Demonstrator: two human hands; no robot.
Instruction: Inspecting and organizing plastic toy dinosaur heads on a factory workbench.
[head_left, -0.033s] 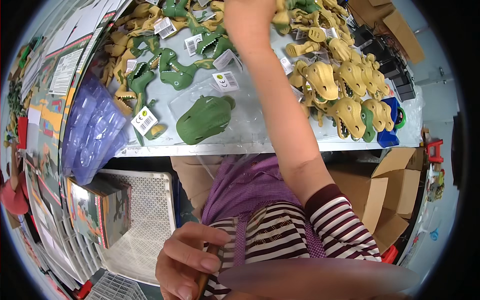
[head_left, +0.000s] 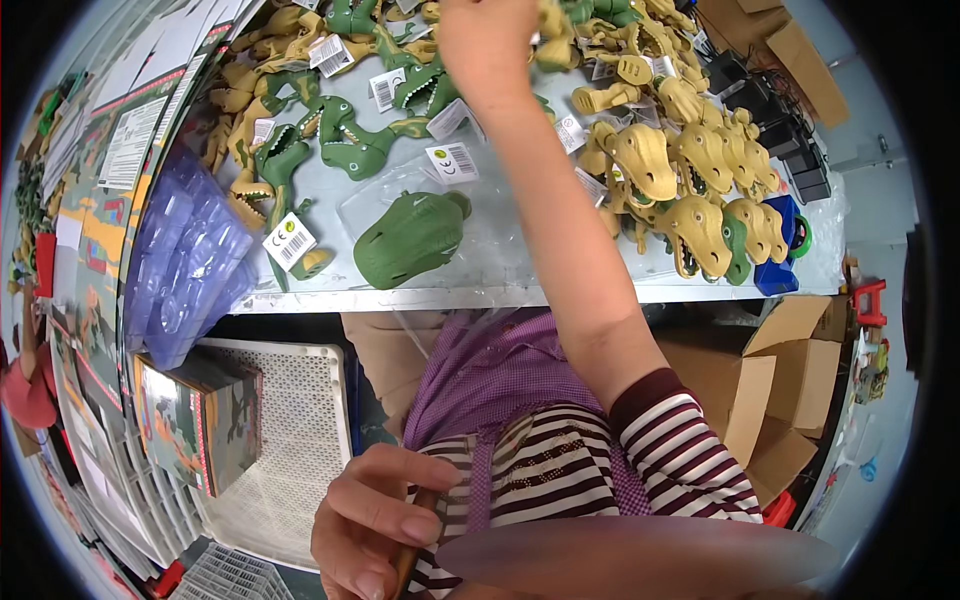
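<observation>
My right arm stretches across the table, its hand (head_left: 488,48) at the far edge of the view over a pile of tan and green toy dinosaurs. A blurred tan piece (head_left: 554,38) is next to that hand; the fingers are cut off by the upper edge. My left hand (head_left: 375,525) is low in front of my body, fingers curled round a thin brown rod-like thing (head_left: 408,560), mostly hidden. A green dinosaur head (head_left: 412,240) lies on clear plastic film near the table's front edge. Green toy dinosaurs (head_left: 355,150) with white tags lie beyond it.
Tan dinosaur heads (head_left: 700,235) stand in rows at the right, beside a blue holder (head_left: 780,265). Clear plastic trays (head_left: 190,250) and printed cards (head_left: 95,240) are stacked at the left. Below are a white perforated basket (head_left: 300,420) and an open cardboard box (head_left: 790,385).
My right hand has shifted slightly to the left over the far toys. The left hand stays where it was.
</observation>
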